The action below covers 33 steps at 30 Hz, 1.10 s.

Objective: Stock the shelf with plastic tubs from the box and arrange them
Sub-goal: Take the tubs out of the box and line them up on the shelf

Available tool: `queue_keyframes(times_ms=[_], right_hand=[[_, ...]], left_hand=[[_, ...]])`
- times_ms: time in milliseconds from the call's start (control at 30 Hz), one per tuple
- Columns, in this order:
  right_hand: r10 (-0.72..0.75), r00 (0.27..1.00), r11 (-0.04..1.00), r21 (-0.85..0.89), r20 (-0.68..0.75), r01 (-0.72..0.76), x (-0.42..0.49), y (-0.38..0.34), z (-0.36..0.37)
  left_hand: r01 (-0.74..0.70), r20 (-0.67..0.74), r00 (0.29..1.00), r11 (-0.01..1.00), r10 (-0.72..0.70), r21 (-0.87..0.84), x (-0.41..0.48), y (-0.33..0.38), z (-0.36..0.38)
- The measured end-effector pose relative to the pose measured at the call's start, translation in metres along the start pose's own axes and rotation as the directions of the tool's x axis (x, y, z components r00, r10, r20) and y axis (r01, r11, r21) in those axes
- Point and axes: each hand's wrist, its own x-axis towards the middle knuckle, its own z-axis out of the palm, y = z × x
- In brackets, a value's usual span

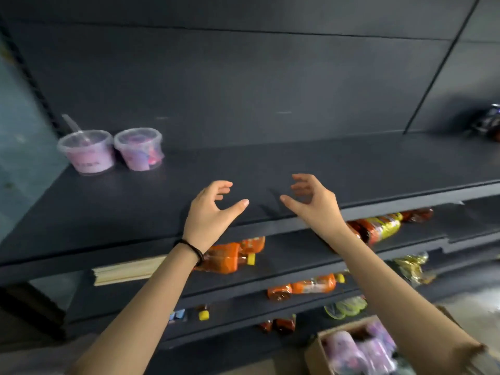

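Hands: both empty. The left hand (pixel 209 212) and right hand (pixel 313 203) hovered over the front of the top shelf (pixel 297 163), fingers loosely curled and thumbs pointing at each other, gripping nothing.
Gap between hands: roughly tub-wide, as if shaped to cradle a tub, though none sat between them.
Tubs on shelf: two clear tubs with pink and purple contents stood upright at the far left. The left tub (pixel 88 151), with a clear stick poking up at its lid, was just beside the right tub (pixel 139 148); whether they touched was too close to call.
Why there: starting hard against the left end looked like the way to build a tidy row rightward.
Box: the cardboard box (pixel 315 350) sat low at the right, below the right forearm, with more tubs (pixel 359 347) blurred inside.
Lower shelves: orange bottles (pixel 227 257) lay on their sides, well apart from the job.
Progress: early, by my reckoning, with two up and plenty left in the box.
Next: probably a reach down to the box, then a tub set just right of the pair.
Risk: light tubs could tip or nudge their neighbours if set down carelessly.
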Motion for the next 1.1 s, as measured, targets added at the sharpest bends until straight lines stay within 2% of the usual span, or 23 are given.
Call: queue_keyframes(times_ms=[133,267,333,433,567,700,800,833,1000,1100], right_hand=[[0.099,0.993,0.989,-0.105,-0.058,-0.105,-0.050,0.064,-0.094],[0.251,0.964,0.949,-0.172,-0.090,-0.264,-0.088,0.134,-0.163],[0.327,0.939,0.923,-0.175,-0.107,-0.342,-0.104,0.169,-0.182],[0.425,0.899,0.875,-0.207,-0.103,-0.437,-0.132,0.220,-0.197],[0.560,0.823,0.793,-0.226,-0.093,-0.565,-0.167,0.285,-0.205],[0.660,0.750,0.727,-0.210,-0.047,-0.654,-0.198,0.348,-0.197],[0.758,0.651,0.642,-0.231,0.046,-0.731,-0.226,0.399,-0.176],[0.766,0.638,0.631,-0.267,0.071,-0.728,-0.232,0.416,-0.168],[0.764,0.622,0.639,-0.325,0.168,-0.697,-0.247,0.505,-0.122],[0.745,0.647,0.654,-0.364,0.160,-0.663,-0.253,0.546,-0.093]], left_hand=[[-0.017,0.140,0.990,0.997,0.028,-0.079,-0.041,0.043,0.100],[-0.011,0.335,0.942,0.999,0.028,-0.053,-0.070,0.062,0.191],[0.033,0.412,0.911,0.999,-0.024,-0.015,-0.080,0.054,0.235],[0.156,0.504,0.845,0.983,-0.181,0.093,-0.095,0.027,0.296],[0.259,0.556,0.765,0.945,-0.326,0.199,-0.118,-0.020,0.364],[0.359,0.561,0.697,0.895,-0.446,0.265,-0.144,-0.061,0.413],[0.485,0.495,0.674,0.834,-0.549,0.265,-0.171,-0.095,0.443],[0.524,0.464,0.670,0.812,-0.580,0.258,-0.179,-0.105,0.454],[0.653,0.352,0.622,0.711,-0.699,0.259,-0.213,-0.157,0.512],[0.675,0.257,0.655,0.703,-0.710,0.223,-0.228,-0.188,0.541]])
